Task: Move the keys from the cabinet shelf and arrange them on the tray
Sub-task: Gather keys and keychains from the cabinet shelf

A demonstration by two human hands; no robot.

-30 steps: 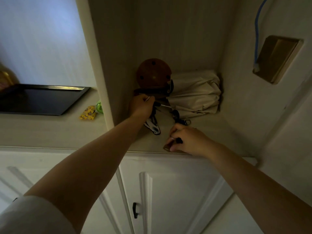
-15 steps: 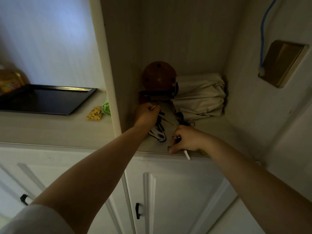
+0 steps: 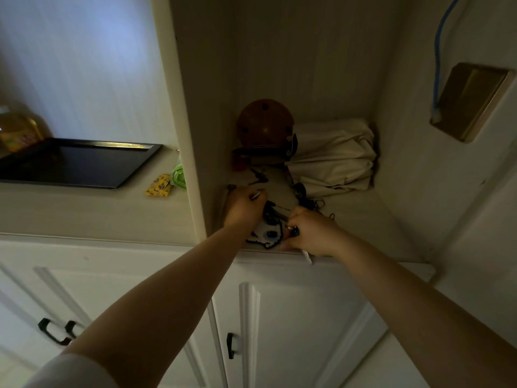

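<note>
Keys (image 3: 272, 217) are all still on the cabinet shelf (image 3: 349, 219), bunched near its front edge, w/ more dark bits (image 3: 258, 176) further back by a brown helmet (image 3: 264, 123). Left hand (image 3: 243, 207) is curled tight around a metal piece, right hand (image 3: 313, 233) closed on a ring, both at the bunch. Black tray (image 3: 134, 161) on the counter looks bare, so basically nothing's moved over yet imo.

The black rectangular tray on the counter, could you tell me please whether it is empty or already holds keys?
Empty, as far as visible: the black rectangular tray shows only bare dark surface, no keys; its left end is cut off.
</note>
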